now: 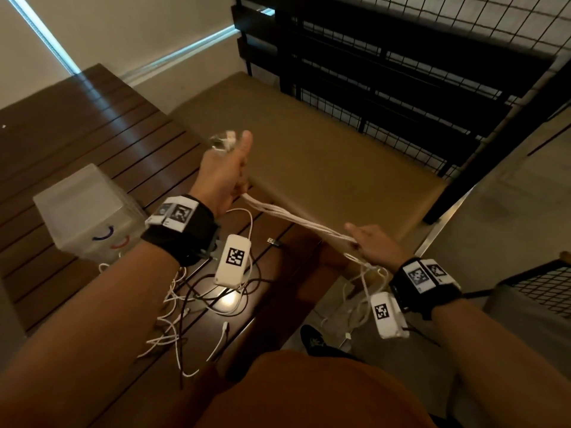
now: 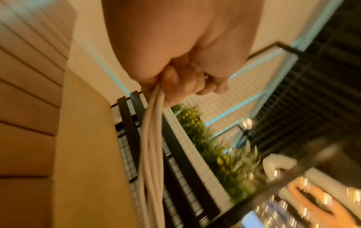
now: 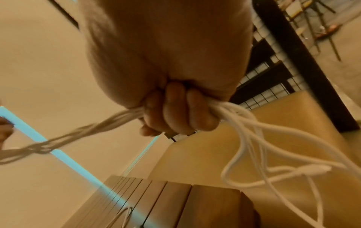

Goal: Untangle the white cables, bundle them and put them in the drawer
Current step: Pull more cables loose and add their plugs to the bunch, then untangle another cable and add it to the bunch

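A bunch of white cables (image 1: 296, 218) runs taut between my two hands above the slatted wooden table (image 1: 92, 143). My left hand (image 1: 227, 171) grips one end, thumb up, with white plugs (image 1: 227, 140) sticking out above the fist. In the left wrist view the cables (image 2: 151, 138) leave my curled fingers (image 2: 181, 86). My right hand (image 1: 369, 242) grips the other end; in the right wrist view my fingers (image 3: 175, 111) wrap the strands (image 3: 254, 138), and loose ends (image 1: 367, 291) hang below. The frosted plastic drawer box (image 1: 86, 211) stands at the left.
More white and black cables (image 1: 191, 310) lie tangled on the table near its front edge, with a USB plug (image 1: 273, 241) beside them. A tan cushioned bench (image 1: 324, 149) lies ahead, and black wire-mesh panels (image 1: 417, 72) stand behind it. A mesh chair (image 1: 537, 291) is at the right.
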